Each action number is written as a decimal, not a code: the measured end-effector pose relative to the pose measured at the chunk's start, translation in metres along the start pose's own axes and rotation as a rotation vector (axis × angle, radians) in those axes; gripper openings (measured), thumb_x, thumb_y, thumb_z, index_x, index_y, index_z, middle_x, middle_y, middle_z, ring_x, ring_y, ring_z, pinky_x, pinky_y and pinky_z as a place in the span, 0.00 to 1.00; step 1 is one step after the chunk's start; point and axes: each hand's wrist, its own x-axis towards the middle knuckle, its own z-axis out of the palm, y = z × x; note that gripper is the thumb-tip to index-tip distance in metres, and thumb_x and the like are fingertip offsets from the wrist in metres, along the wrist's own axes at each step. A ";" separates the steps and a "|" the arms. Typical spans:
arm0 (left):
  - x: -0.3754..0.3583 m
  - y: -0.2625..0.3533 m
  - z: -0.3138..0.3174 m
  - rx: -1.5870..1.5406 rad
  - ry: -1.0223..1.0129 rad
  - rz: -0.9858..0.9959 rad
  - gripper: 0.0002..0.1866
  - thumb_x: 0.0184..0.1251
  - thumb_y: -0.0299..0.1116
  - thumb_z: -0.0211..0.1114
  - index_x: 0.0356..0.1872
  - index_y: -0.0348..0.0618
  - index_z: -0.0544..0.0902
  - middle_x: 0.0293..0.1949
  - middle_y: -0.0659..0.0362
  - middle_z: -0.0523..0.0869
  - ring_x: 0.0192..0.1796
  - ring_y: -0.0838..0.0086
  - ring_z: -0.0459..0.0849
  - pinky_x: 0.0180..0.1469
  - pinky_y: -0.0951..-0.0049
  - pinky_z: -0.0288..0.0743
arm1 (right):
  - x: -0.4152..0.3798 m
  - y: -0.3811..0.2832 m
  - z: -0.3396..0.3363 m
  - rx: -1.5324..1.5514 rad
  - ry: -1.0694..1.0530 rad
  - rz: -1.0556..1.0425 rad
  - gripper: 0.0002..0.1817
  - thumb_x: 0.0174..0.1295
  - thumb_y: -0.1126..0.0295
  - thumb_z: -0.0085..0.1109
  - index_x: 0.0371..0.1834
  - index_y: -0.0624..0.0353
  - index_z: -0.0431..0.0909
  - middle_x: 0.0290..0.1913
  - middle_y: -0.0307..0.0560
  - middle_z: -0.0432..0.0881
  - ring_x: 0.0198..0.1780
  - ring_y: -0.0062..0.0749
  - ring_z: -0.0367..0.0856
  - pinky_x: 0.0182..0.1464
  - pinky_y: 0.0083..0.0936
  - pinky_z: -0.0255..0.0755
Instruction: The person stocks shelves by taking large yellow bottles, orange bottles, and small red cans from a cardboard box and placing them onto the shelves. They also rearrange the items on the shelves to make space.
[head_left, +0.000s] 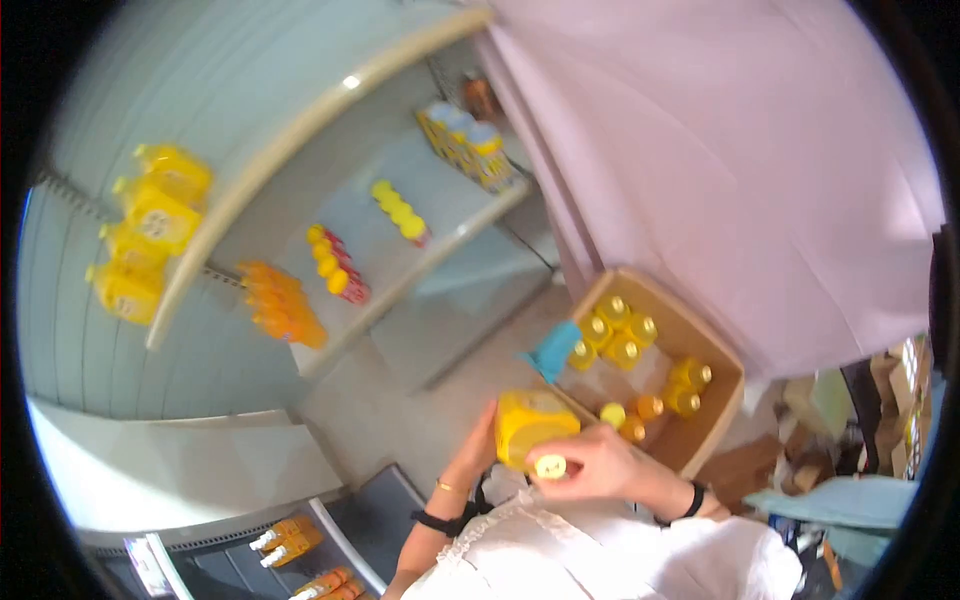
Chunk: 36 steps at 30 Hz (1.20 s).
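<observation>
Close to my body I hold a large yellow bottle (532,418) with a pale yellow cap (550,466). Its cap end points toward me. My left hand (484,437) is pressed along the bottle's left side, with its fingers mostly hidden. My right hand (592,462) is closed around the neck just by the cap. Beyond the bottle stands an open cardboard box (722,352) holding several yellow bottles (622,348) and a few orange ones (650,407). A blue piece of material (555,352) hangs over the box's near-left edge.
A shelf (400,265) carries orange bottles (282,305), red bottles with yellow caps (335,265), yellow-capped items (400,212) and boxed goods (465,145). Yellow jugs (155,225) stand on the upper shelf. A pink curtain (720,170) hangs right. Orange spray bottles (288,543) sit lower left.
</observation>
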 end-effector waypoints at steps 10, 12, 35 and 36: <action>-0.105 0.012 -0.062 -0.089 -0.292 0.336 0.52 0.46 0.48 0.77 0.70 0.45 0.55 0.67 0.58 0.65 0.68 0.68 0.66 0.69 0.63 0.60 | 0.055 -0.057 0.049 0.158 -0.181 -0.112 0.18 0.41 0.69 0.76 0.38 0.54 0.85 0.19 0.35 0.79 0.16 0.17 0.73 0.20 0.15 0.66; -0.111 0.008 -0.065 -0.184 -0.233 0.351 0.49 0.49 0.48 0.75 0.70 0.46 0.57 0.66 0.58 0.66 0.67 0.68 0.67 0.68 0.61 0.61 | 0.061 -0.043 0.070 0.207 -0.143 -0.273 0.26 0.40 0.67 0.78 0.47 0.55 0.80 0.30 0.43 0.80 0.26 0.23 0.77 0.28 0.18 0.70; -0.228 0.108 -0.051 0.839 0.394 1.140 0.51 0.34 0.39 0.84 0.61 0.37 0.62 0.55 0.50 0.75 0.57 0.64 0.76 0.59 0.64 0.69 | 0.106 -0.033 0.206 0.685 -0.155 -0.442 0.56 0.54 0.66 0.69 0.71 0.55 0.28 0.68 0.53 0.58 0.69 0.42 0.60 0.69 0.42 0.54; -0.228 0.114 -0.049 0.918 0.414 1.121 0.51 0.34 0.39 0.84 0.61 0.37 0.63 0.54 0.50 0.75 0.56 0.63 0.77 0.59 0.64 0.69 | 0.115 -0.046 0.206 0.738 -0.004 -0.555 0.44 0.58 0.64 0.66 0.71 0.63 0.46 0.64 0.53 0.67 0.66 0.42 0.65 0.67 0.42 0.60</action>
